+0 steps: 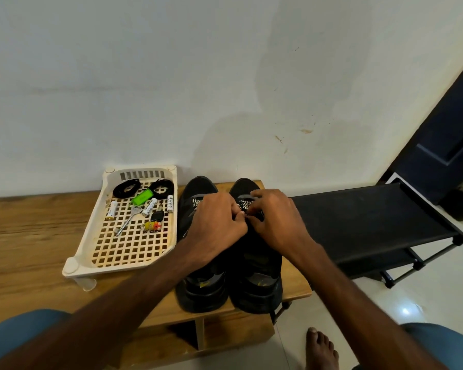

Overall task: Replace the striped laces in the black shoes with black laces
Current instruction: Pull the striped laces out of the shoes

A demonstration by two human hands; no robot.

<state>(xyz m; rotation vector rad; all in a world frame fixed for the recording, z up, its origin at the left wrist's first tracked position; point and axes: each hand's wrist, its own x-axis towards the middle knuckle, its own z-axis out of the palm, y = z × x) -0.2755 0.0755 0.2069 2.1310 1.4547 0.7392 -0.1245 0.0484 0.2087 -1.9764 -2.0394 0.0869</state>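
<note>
Wooden bench (pixel 24 231) by a white wall holds two black shoes (pixel 257 276). Left hand (pixel 214 222) and right hand (pixel 275 222), fingers curled, pinch the striped laces (pixel 245 202). These look soft and limp, likely easiest to grip at their ends. Black laces (pixel 126 188) lie coiled in a cream tray (pixel 72 265).

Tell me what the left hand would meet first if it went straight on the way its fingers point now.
Probably the striped lace on the shoe beside the black rack; the left hand seems to pinch it. Just beyond comes the right hand. Depth is unclear in one view.
</note>
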